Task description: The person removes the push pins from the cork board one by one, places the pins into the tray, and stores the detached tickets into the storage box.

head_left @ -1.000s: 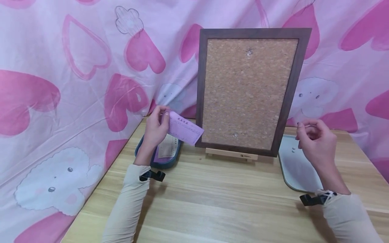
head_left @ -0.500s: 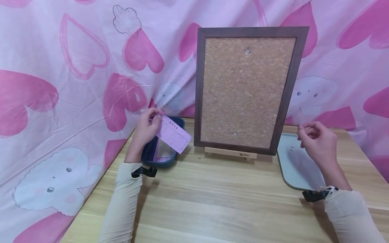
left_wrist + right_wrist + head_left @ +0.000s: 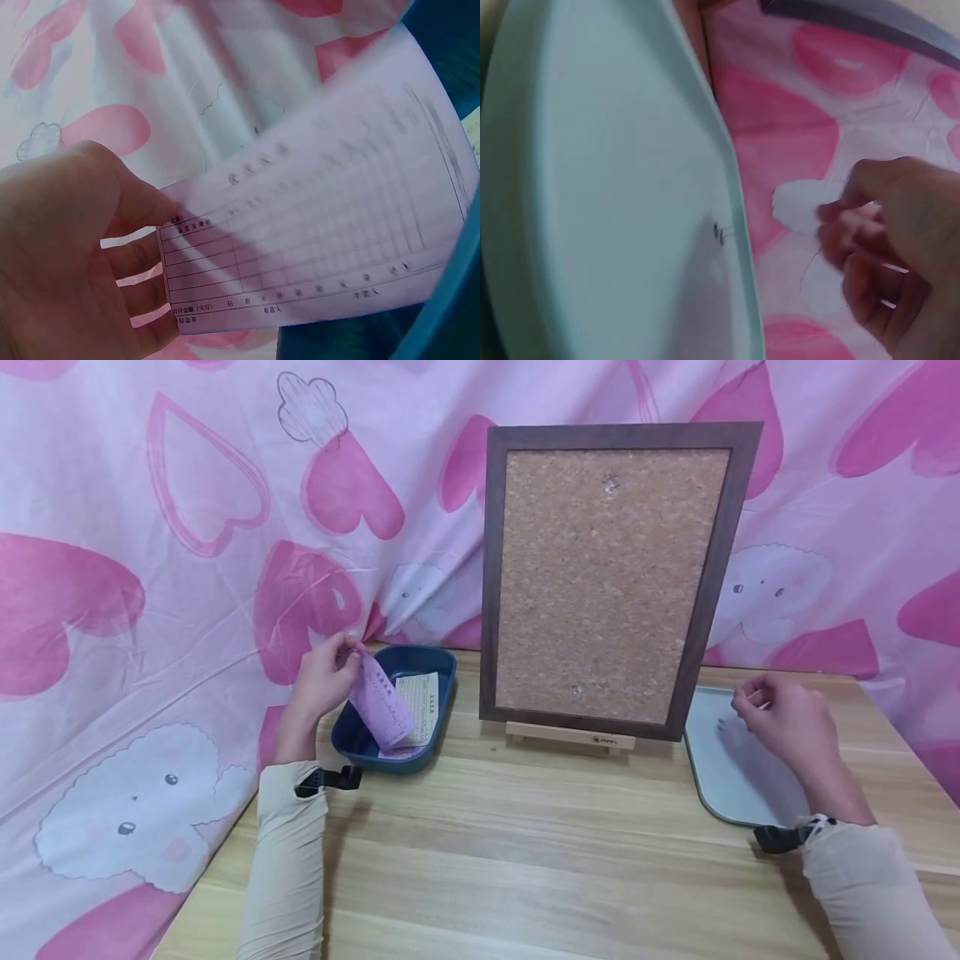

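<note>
My left hand (image 3: pixel 322 677) pinches a purple printed paper slip (image 3: pixel 381 703) by one end, fingers on its edge. The slip slants down into a dark blue box (image 3: pixel 444 689), over a cream printed slip (image 3: pixel 422 700) lying inside. In the left wrist view the slip (image 3: pixel 315 240) shows ruled lines and blurred print. My right hand (image 3: pixel 787 718) hovers over a pale green tray (image 3: pixel 738 793), fingers curled and fingertips close together. Whether something small sits between its fingertips cannot be made out. Small clear pins (image 3: pixel 720 234) lie on the tray near its edge.
A brown-framed cork board (image 3: pixel 607 593) stands on a small wooden easel (image 3: pixel 570 737) between the hands. One clear pin (image 3: pixel 611 483) is near its top, another clear pin (image 3: pixel 578 688) near its bottom. A pink heart-patterned cloth (image 3: pixel 202 610) hangs behind and left of the wooden table (image 3: pixel 510 860).
My left hand has moved left and slightly down, bringing the purple slip from beside the cork board into the blue box. My right hand has sunk a little over the tray.
</note>
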The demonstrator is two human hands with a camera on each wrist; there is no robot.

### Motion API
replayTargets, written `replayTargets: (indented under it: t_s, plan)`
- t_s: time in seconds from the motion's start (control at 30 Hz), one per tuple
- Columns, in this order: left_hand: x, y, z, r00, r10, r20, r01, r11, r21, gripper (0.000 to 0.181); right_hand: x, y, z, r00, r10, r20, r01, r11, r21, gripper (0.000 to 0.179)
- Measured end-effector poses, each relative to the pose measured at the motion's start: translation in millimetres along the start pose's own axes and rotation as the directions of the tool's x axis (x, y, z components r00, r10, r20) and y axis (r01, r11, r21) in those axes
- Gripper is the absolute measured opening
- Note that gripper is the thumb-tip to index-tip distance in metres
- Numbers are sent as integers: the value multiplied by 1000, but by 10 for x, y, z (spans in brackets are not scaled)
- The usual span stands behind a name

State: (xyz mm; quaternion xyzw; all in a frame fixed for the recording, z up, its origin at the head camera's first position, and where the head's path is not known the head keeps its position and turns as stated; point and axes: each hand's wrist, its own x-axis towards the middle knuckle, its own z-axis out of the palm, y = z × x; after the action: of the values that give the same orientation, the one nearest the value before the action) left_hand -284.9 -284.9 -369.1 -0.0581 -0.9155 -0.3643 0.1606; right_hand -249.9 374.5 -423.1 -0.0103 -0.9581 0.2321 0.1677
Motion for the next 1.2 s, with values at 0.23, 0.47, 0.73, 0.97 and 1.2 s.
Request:
replayTargets:
  t_s: [0.23, 0.47, 0.73, 0.97, 1.2]
  plan:
    - [37, -4, 166, 992, 48, 114, -53, 998, 44, 20, 29, 234, 53, 968, 22, 251, -3, 997, -79, 25]
    - [47, 59, 436, 982, 90, 169, -113, 985, 129, 18, 26, 336, 112, 944, 39, 328, -12, 996, -87, 27]
    - [33, 69, 589, 974, 39, 223, -89, 971, 222, 17, 9, 285, 118, 932, 61, 358, -21, 993, -116, 29]
    - [20, 75, 654, 968, 3, 252, -71, 962, 264, 17, 7, 264, 142, 932, 47, 359, 0, 991, -132, 26]
    - [18, 47, 690, 965, 6, 263, -87, 951, 297, 16, -6, 241, 146, 935, 49, 351, 1, 990, -141, 26]
